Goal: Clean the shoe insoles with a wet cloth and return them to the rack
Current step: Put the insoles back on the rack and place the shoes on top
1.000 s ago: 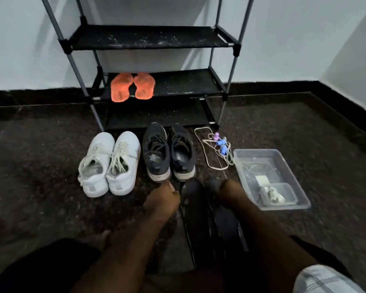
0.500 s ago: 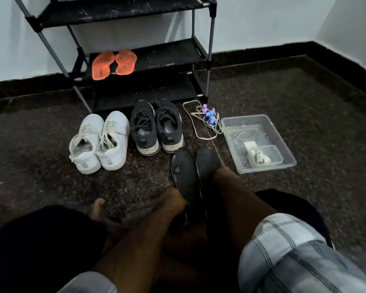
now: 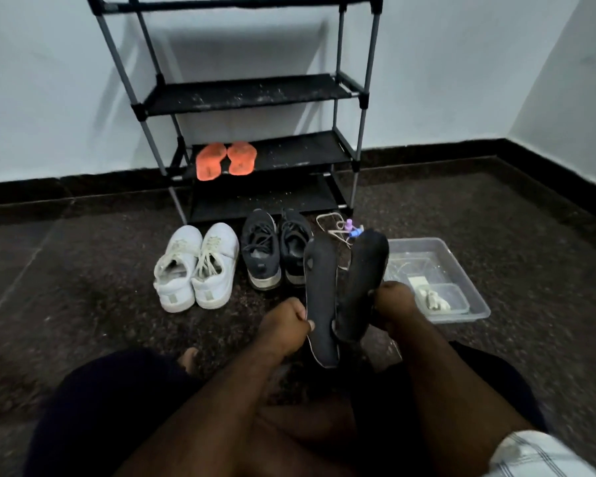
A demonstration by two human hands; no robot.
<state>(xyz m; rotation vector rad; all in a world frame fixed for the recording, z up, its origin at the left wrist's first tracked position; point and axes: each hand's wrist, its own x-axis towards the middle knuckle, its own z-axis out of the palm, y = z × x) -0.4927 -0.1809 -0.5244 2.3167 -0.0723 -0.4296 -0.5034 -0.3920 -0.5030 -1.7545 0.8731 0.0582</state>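
Both hands grip: the left hand [image 3: 284, 321] is curled round one dark flat foam insole [image 3: 320, 301], the right hand [image 3: 394, 304] round the other dark insole [image 3: 362, 284]. They are held up at lower centre, probably ready for the black metal rack [image 3: 255, 94] at upper centre, where two orange insoles [image 3: 225, 160] already lie.

Dim rm: pale walls [image 3: 427, 80], dark speckled floor [image 3: 83, 287], black skirting [image 3: 427, 160].
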